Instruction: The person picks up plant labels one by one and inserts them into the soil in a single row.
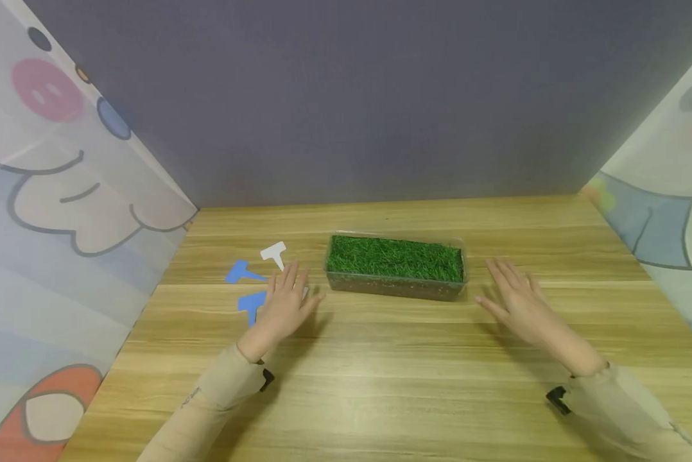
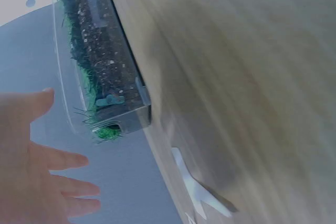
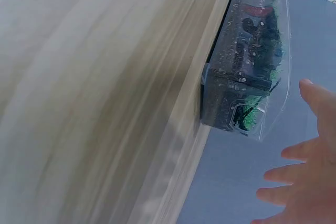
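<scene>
A clear plastic box (image 1: 404, 289) with dark soil inside and green artificial grass (image 1: 395, 258) on top stands near the middle of the table. My left hand (image 1: 282, 311) hovers to its left with straight, spread fingers and holds nothing. Beneath and beside that hand lie T-shaped plant labels: a white label (image 1: 274, 251), a blue label (image 1: 242, 272) and another blue label (image 1: 251, 304). The fingers partly cover some of them. To the right of the box my right hand (image 1: 519, 305) is also spread and holds nothing. Both hands are apart from the box.
The wooden table (image 1: 357, 385) meets a grey panel (image 1: 380, 102) at the back. Cartoon-printed walls (image 1: 63, 192) stand at the left and right sides. In the left wrist view a white label (image 2: 197, 190) lies close to the box's end.
</scene>
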Motion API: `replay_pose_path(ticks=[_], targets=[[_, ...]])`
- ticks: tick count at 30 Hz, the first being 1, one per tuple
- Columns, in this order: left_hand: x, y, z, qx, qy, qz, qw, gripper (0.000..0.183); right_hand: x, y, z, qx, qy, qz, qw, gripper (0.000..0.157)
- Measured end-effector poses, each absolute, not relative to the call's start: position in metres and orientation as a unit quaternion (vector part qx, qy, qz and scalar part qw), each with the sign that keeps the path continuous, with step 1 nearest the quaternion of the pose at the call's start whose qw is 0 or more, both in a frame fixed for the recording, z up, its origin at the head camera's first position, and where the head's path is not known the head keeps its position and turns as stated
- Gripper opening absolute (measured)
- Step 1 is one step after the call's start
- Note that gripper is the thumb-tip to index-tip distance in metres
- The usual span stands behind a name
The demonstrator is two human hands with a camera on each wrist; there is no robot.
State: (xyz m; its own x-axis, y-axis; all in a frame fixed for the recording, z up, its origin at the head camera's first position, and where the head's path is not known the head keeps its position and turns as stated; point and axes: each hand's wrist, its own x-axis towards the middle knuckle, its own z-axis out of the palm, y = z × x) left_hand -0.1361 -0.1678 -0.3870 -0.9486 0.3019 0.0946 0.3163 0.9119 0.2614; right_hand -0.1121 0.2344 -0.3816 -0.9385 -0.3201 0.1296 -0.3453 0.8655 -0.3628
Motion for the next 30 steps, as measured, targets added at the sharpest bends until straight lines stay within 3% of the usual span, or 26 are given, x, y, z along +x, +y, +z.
replay_pose_path(ticks=[7, 14, 30], targets=[[-0.146, -0.162, -0.380, -0.158, -0.974, -0.154, 0.055, 0.056, -0.126, 0.229, -0.377, 0.177, -0.955, 0.234, 0.036, 0.069], [-0.159, -0.153, -0.372, -0.141, -0.965, -0.211, 0.062, 0.049, -0.138, 0.224, -0.369, 0.128, -0.946, 0.297, -0.011, 0.069], [-0.190, -0.141, -0.367, -0.073, -0.929, -0.363, -0.023, 0.040, -0.156, 0.217, -0.369, 0.075, -0.918, 0.390, -0.017, 0.050]])
